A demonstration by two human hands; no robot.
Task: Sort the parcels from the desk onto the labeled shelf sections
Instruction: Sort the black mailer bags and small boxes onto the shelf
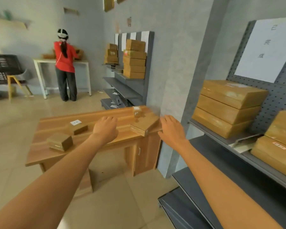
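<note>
Both hands are empty with loose fingers: left hand and right hand flank the flat parcel overhanging the desk edge.

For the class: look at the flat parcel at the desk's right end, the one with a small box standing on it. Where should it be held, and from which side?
Grip the flat parcel by its two long edges, one hand per side, coming from the near end that overhangs the desk. It is wide and thin, so one hand would likely tip it. The left hand and right hand already flank it, open. Lift level: the small box rides on top.
</note>
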